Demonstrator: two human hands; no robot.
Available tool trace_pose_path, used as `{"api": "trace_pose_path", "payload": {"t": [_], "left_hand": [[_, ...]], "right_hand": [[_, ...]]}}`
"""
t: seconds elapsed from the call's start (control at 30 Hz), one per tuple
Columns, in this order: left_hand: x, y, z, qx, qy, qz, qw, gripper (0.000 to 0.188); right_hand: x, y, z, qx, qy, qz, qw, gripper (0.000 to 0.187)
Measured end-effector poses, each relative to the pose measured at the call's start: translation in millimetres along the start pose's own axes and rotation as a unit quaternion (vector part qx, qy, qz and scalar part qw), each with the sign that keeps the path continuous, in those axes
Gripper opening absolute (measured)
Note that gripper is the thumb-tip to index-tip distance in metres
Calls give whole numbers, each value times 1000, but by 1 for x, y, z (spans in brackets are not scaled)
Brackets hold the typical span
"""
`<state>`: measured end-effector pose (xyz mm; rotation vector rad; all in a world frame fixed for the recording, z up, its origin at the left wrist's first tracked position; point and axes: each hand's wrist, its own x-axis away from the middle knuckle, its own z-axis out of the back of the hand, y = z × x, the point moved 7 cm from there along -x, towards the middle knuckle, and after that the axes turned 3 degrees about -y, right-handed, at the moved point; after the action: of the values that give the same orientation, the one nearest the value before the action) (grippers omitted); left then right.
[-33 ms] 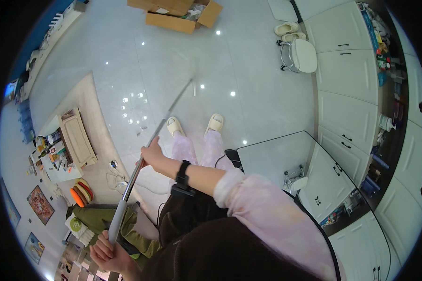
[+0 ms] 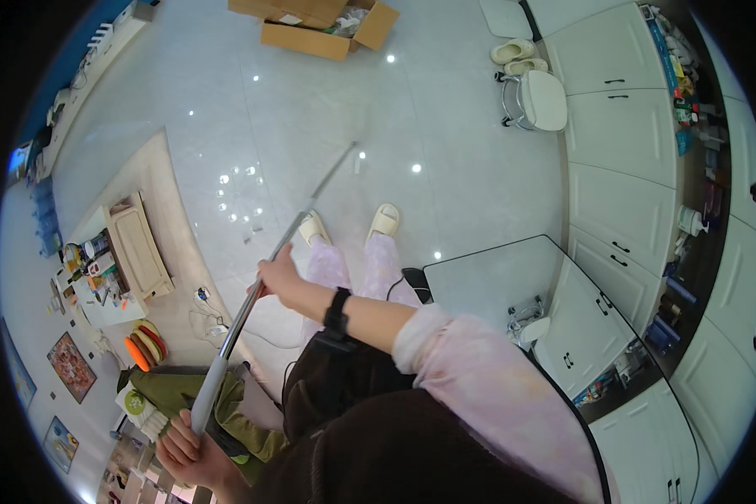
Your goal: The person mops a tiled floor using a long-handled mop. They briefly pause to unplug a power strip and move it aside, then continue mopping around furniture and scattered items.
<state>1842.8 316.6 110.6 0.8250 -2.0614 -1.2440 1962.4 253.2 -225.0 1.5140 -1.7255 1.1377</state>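
A long silver pole with a grey grip slants from the lower left toward the floor ahead. Its far end thins into a pale blur, so any head on it cannot be made out. My left hand is closed around the grey grip at the near end. Farther along, my right hand wraps the metal shaft, the arm crossing in front of my body. Below the shaft are my cream slippers, both on the glossy tiled floor.
An open cardboard box lies at the far edge. At right, a white wheeled stool stands beside white cabinets. A glossy black-edged panel is close on my right. On the left are a wooden cabinet and an olive-green garment.
The pole's far end has swung slightly to the right. My right hand has shifted a little right with it, and my left hand slightly left. Both grips are kept.
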Motion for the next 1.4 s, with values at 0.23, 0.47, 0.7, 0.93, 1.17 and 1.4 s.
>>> {"api": "trace_pose_path", "payload": {"t": [0.23,0.47,0.7,0.93,1.17,1.4], "left_hand": [[-24,-129,-53,-58,-66,138,987,46],[38,-314,-184,-248,-470,215,820,34],[113,-456,-258,2,-258,696,670,37],[134,-466,-209,62,-106,828,547,31],[101,-354,-107,-15,-59,809,585,27],[22,-190,-8,-82,-2,767,637,29]], "right_hand": [[29,-61,213,-126,176,160,963,42],[68,-113,471,-90,419,243,870,10],[85,-160,596,-260,403,252,841,15],[66,-133,566,-77,355,166,917,9],[35,-55,437,-43,337,131,931,9],[-16,-9,227,22,171,65,983,26]]}}
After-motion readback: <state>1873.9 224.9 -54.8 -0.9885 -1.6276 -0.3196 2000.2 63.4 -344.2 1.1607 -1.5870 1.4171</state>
